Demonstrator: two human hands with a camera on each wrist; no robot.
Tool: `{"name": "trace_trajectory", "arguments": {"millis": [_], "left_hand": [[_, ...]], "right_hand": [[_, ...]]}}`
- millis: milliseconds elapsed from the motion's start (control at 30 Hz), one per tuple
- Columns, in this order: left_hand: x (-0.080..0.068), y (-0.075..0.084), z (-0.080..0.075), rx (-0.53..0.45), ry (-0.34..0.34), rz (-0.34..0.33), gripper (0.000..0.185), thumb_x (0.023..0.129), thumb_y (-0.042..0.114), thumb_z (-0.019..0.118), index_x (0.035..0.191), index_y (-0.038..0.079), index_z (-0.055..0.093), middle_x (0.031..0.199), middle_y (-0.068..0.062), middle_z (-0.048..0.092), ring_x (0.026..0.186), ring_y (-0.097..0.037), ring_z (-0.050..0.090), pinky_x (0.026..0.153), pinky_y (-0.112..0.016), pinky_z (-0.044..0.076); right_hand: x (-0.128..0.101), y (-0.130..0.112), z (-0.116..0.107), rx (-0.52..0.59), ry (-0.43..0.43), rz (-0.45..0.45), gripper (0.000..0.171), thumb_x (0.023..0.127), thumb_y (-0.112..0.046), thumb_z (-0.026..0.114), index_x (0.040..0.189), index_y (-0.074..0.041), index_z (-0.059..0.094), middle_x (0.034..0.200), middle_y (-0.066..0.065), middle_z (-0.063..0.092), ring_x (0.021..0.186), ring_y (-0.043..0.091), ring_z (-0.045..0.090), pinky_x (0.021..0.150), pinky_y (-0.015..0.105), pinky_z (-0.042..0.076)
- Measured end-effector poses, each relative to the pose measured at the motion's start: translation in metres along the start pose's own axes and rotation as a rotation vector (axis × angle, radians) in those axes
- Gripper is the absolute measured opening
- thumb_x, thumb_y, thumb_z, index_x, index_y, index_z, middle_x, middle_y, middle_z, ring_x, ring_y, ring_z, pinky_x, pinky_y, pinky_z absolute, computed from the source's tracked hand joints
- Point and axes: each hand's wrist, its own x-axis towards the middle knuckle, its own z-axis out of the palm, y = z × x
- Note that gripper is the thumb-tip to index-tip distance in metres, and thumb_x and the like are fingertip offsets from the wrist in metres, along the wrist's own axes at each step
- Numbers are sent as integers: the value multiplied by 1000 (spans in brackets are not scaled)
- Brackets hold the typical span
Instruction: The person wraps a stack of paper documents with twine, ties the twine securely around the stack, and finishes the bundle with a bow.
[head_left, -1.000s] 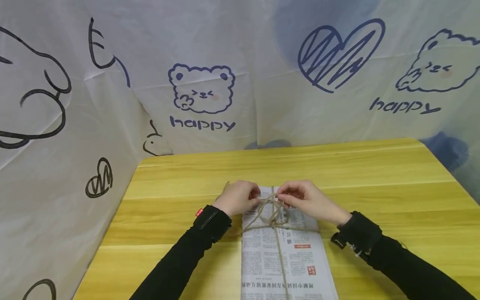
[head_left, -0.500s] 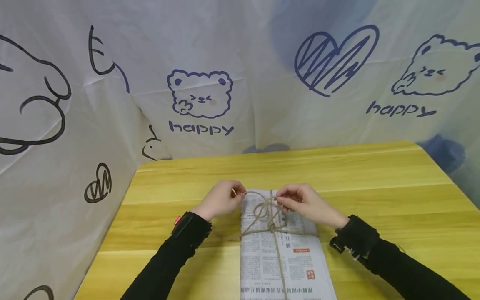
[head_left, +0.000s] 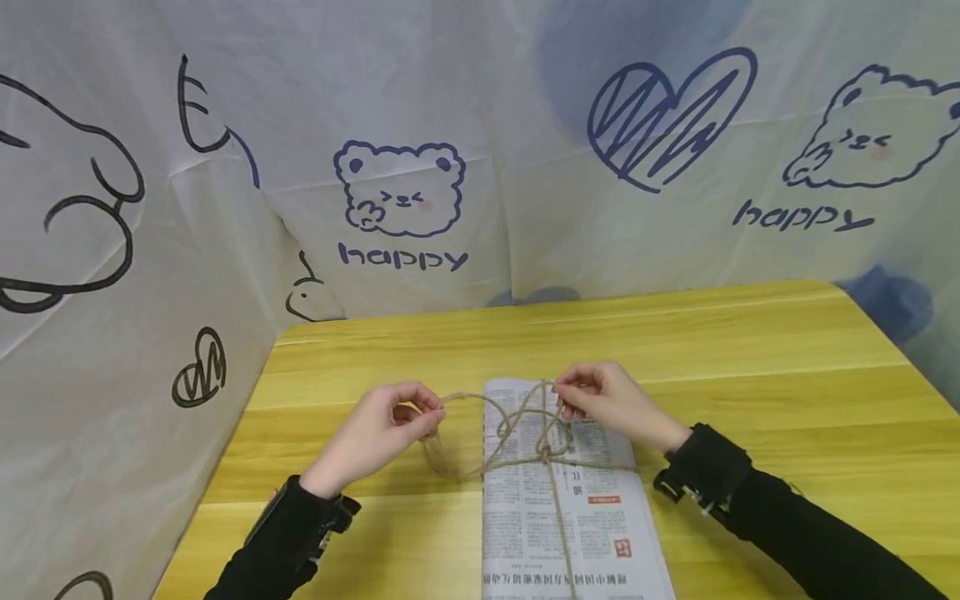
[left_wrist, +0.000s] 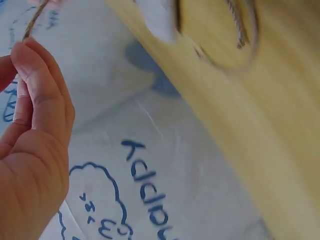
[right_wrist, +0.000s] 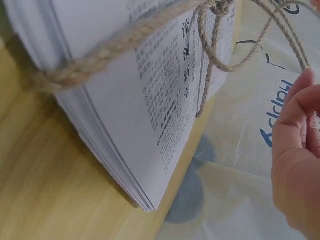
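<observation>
**Nearly tied: twine loops drawn out over the newspaper bundle**

Now, from the left: the left hand (head_left: pixel 378 429) hovers above the yellow table (head_left: pixel 750 350), just off the stack's left edge, thumb and curled forefinger pinching a strand of twine (head_left: pixel 480 400). That strand arcs rightward to the newspaper bundle (head_left: pixel 555 517), which lies flat near the table's front edge. Twine already crosses the bundle lengthwise and crosswise, meeting at a knot (head_left: pixel 545 452); by my reading the binding is done and only the bow on top is left to close. Further right, the right hand (head_left: pixel 611 400) rests over the bundle's far end, fingertips pinching the other loop. Behind, the cartoon-bear backdrop (head_left: pixel 401 187) stands along the table's edge.
</observation>
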Motion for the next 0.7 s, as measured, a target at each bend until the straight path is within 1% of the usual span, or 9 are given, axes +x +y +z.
{"name": "trace_trajectory", "arguments": {"millis": [100,200,267,400,533,600,633,667,700], "left_hand": [[-9,5,6,-171,-58,-24,19,99,17,64,108,0,66,95,-12,71,79,-12,71,75,-28,59],[-16,10,16,-368,-111,-35,23,99,14,64,110,-6,62,94,-6,70,79,-9,71,79,-29,60],[-19,13,24,-489,-146,-41,24,99,13,64,111,-7,60,94,0,69,81,-8,71,81,-28,60],[-22,19,39,-674,-181,-69,18,99,13,65,109,0,59,93,4,69,83,-6,70,83,-25,59],[-22,25,59,-819,-215,-119,10,98,14,66,105,10,61,94,6,71,87,-5,71,84,-21,58],[-22,26,71,-879,-247,-143,9,98,14,66,105,11,61,94,6,72,90,-5,71,85,-20,57],[-21,26,78,-899,-270,-160,10,98,15,66,106,11,60,95,6,72,91,-6,72,87,-21,57],[-21,26,85,-895,-290,-171,12,98,15,65,108,8,61,96,5,72,92,-6,72,88,-22,57],[-20,26,92,-859,-304,-175,15,98,15,66,109,5,61,95,3,73,91,-6,72,88,-23,58]], "right_hand": [[1,0,0,-18,4,2,28,101,-11,59,117,12,63,89,20,70,77,24,69,74,35,60],[2,1,0,-23,-2,-11,28,101,-10,59,117,12,63,90,21,70,76,22,69,74,35,60],[1,1,-1,-23,-7,-19,27,101,-10,59,116,12,63,90,20,70,75,20,69,74,35,60],[2,2,-2,-29,-12,-20,26,101,-10,59,115,12,64,89,18,71,75,19,69,74,36,60],[3,1,-3,-43,-14,-23,25,100,-10,61,114,11,66,89,18,72,75,22,70,73,37,60],[4,1,-4,-53,-20,-33,25,100,-10,61,113,11,67,88,19,72,75,23,70,72,38,60],[4,0,-4,-56,-22,-37,24,100,-10,61,112,11,67,89,20,72,74,23,71,72,38,60],[4,0,-5,-55,-23,-38,24,100,-10,61,112,11,67,89,21,72,74,22,71,72,38,61],[4,0,-6,-49,-26,-39,24,100,-9,61,112,11,67,89,23,72,74,22,71,72,38,61]]}}
